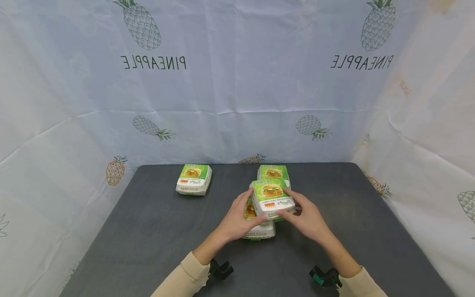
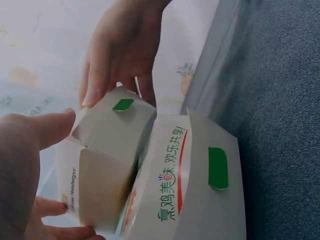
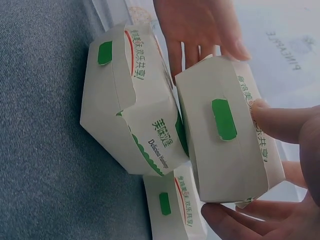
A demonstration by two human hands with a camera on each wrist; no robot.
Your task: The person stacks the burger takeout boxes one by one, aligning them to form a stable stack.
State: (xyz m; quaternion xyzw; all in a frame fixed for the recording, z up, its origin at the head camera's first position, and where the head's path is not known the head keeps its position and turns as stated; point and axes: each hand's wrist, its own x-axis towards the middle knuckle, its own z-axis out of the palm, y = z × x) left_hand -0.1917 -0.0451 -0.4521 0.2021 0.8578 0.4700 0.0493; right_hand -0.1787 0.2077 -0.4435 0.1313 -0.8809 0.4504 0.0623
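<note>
Both hands hold one green and white burger box (image 1: 272, 198), printed with a burger, above another box. My left hand (image 1: 237, 220) grips its left side, thumb at the near edge. On the other side my right hand (image 1: 308, 218) has its thumb at the near corner and fingers along the right side. Beneath it, partly hidden, a second burger box (image 1: 261, 232) rests on the table, its white side (image 2: 205, 200) facing the left wrist camera. In the right wrist view the held box's green tab (image 3: 223, 120) shows, with the lower box (image 3: 107, 95) beside it.
A third burger box (image 1: 273, 170) stands just behind the held one, its near part covered. Another burger box (image 1: 194, 179) sits at the table's back left. The dark grey table (image 1: 148, 247) is bordered by white pineapple-print cloth (image 1: 237, 90) behind and at both sides.
</note>
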